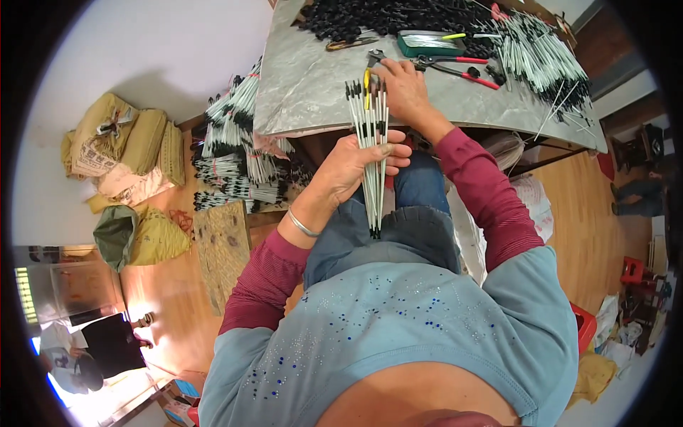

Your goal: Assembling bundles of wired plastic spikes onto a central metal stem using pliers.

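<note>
My left hand [353, 169] is closed around a bundle of thin white rods with black tips [371, 142], held upright over my lap. My right hand [404, 91] rests on the grey marble table [306, 78], fingers at the top of the bundle and on a tool with a yellow handle [367, 77]. The bundle's lower ends reach down to my jeans.
On the table lie a heap of black parts [384, 16], a green tray [430, 44], red-handled pliers [459, 70], scissors [350, 44] and a pile of rods [544, 57]. More rods [235, 142] are stacked on the floor at left, beside sacks [124, 146].
</note>
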Action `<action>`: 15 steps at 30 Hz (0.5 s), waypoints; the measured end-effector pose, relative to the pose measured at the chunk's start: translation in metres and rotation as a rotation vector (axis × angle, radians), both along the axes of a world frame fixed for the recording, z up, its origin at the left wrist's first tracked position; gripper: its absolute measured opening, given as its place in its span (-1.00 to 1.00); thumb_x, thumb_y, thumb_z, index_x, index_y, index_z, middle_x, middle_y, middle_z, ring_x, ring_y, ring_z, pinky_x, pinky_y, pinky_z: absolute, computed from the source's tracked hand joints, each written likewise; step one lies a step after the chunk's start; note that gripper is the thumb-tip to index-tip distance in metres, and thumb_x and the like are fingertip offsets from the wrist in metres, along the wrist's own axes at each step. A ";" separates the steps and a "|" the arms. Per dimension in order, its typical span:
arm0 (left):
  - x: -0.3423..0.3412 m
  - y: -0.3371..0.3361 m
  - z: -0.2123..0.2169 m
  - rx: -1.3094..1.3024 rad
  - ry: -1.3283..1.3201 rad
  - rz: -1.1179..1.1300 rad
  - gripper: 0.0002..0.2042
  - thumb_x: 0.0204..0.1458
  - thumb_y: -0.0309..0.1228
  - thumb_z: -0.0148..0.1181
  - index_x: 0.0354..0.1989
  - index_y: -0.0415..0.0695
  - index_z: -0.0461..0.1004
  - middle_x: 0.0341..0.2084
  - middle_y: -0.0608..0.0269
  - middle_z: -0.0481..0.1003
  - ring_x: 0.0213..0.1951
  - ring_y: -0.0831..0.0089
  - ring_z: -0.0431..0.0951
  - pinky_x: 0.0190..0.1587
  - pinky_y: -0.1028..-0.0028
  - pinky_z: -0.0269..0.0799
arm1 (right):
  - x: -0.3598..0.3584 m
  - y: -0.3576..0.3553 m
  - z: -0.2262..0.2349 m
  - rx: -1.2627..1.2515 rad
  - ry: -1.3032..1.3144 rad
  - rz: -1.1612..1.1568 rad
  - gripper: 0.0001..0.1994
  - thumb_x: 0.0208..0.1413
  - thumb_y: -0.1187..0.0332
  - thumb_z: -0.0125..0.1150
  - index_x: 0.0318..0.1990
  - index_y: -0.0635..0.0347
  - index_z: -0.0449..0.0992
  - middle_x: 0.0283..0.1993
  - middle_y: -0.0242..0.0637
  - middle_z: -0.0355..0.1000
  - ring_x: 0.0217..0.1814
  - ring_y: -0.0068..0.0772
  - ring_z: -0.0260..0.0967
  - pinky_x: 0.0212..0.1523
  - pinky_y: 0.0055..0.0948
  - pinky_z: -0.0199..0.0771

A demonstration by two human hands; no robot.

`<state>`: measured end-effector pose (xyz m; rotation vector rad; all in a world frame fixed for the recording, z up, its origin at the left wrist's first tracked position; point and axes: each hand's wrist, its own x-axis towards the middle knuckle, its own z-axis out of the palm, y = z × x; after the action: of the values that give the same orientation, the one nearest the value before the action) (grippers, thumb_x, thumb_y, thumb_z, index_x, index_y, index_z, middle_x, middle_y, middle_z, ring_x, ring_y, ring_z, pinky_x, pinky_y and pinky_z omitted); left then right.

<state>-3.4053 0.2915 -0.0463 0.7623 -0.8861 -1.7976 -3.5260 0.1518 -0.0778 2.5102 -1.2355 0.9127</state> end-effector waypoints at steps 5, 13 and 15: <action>-0.011 -0.002 0.002 0.015 0.020 -0.040 -0.67 -0.06 -0.42 0.05 -0.14 -0.36 0.30 -0.35 0.04 0.44 -0.33 0.35 0.48 -0.27 0.49 0.42 | -0.038 0.002 0.009 0.111 0.081 0.039 -0.72 -0.17 0.25 0.06 -0.21 -0.04 0.40 -0.06 -0.35 0.27 -0.06 -0.25 0.16 -0.11 -0.23 0.11; -0.008 0.000 0.007 0.020 -0.043 -0.104 -0.68 -0.05 -0.46 0.02 -0.12 -0.37 0.27 -0.34 0.03 0.43 -0.29 0.34 0.47 -0.22 0.47 0.41 | 0.006 -0.009 0.000 -0.031 0.043 0.229 -0.71 -0.16 0.23 0.04 -0.20 -0.03 0.38 -0.07 -0.39 0.28 0.00 -0.23 0.15 -0.09 -0.19 0.11; -0.009 0.002 0.010 -0.007 -0.066 -0.083 -0.68 -0.06 -0.42 0.03 -0.14 -0.37 0.29 -0.35 0.04 0.44 -0.30 0.36 0.47 -0.22 0.48 0.39 | -0.013 -0.008 0.005 0.107 0.078 0.214 -0.75 -0.19 0.22 0.03 -0.28 -0.02 0.40 -0.17 -0.43 0.33 -0.04 -0.31 0.18 -0.10 -0.08 0.08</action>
<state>-3.4140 0.2932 -0.0360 0.7940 -0.9795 -1.8502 -3.5387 0.1435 -0.0725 2.7761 -1.0328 0.8032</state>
